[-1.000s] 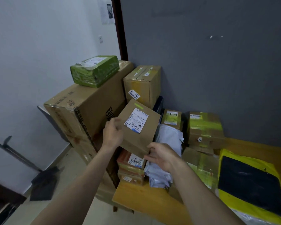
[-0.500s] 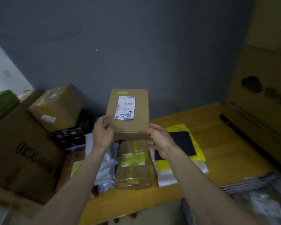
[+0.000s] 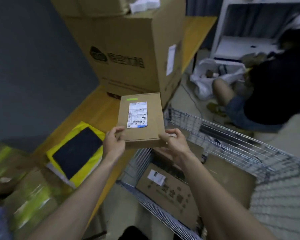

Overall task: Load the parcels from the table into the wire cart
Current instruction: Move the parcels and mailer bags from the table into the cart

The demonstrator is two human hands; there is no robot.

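Left hand [image 3: 113,142]: our fingers curl round the near left corner of the flat parcel [image 3: 142,118], thumb on top.
Right hand [image 3: 174,144]: our fingers pinch its near right corner.
Parcel: label up, held in the air between our fingertips.
Wire cart [image 3: 220,134]: beneath and beyond our right fingers, with cardboard boxes [image 3: 170,189] inside.
Table [image 3: 92,110]: below and left of our left fingers, bearing a yellow mailer [image 3: 83,153].
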